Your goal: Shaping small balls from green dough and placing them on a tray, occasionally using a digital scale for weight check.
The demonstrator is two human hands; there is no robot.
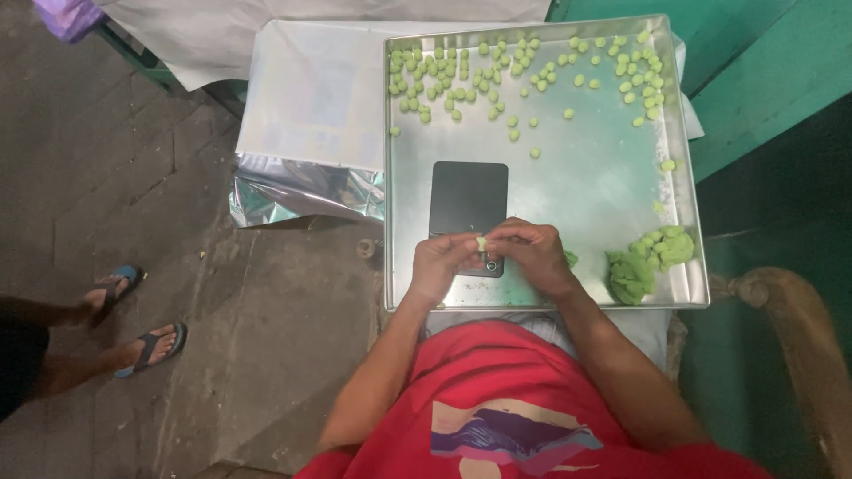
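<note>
Tray: bare sheet metal, brushed, dull sheen, faint greenish smears. Dough pellets and dough lump: soft, matt, pale green. Small scale: black top, smooth, semi-gloss, likely plastic or glass. Foil sheet: crinkled, mirror-shiny. White sheet: smooth, thin, plastic or paper, cannot tell. Floor: rough, matt grey stone. Shirt: red cloth.

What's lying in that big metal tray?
The metal tray holds many small green balls, a green dough lump and a flat black scale. Both hands cover the scale's near edge.
</note>
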